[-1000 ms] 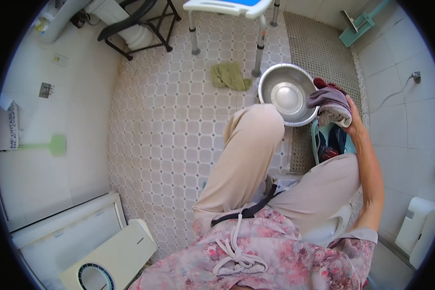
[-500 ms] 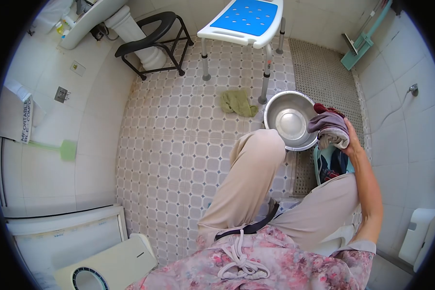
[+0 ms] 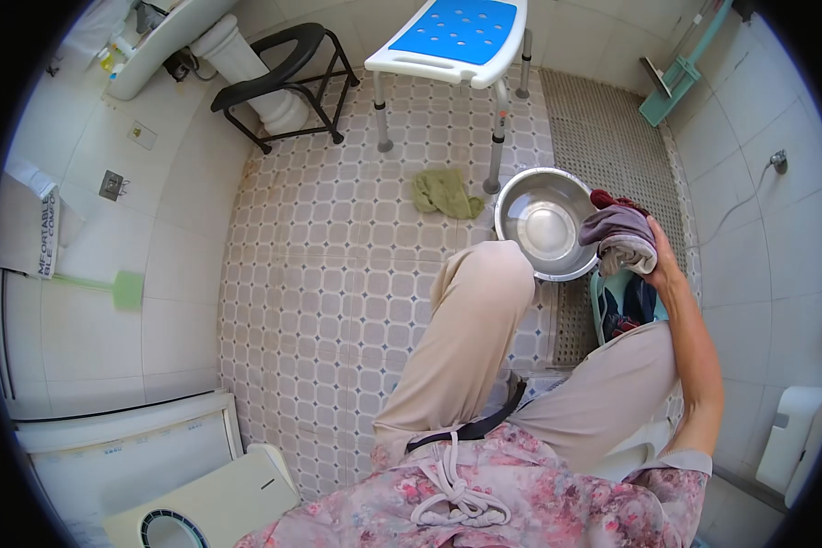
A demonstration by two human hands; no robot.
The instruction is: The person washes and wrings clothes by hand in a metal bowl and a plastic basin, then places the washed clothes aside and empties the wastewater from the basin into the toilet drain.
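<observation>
The handling of the cloths looked partway through. The person's right hand (image 3: 665,263) had a rolled bundle of cloth (image 3: 621,236), mauve, grey and dark red, up in its grip and not set down, while dark clothes (image 3: 640,300) lay in the teal tub (image 3: 598,315) just behind the metal basin (image 3: 519,215), on the person's side. A green cloth (image 3: 446,194) lay on the floor (image 3: 301,274), to the left of the basin. How much work remained could not be told.

The bundle sat against the palm side of the right hand, which was closed around its right end, the fingers partly hidden; it hung over the basin's right rim. The left hand was out of view, so its state could not be told.
</observation>
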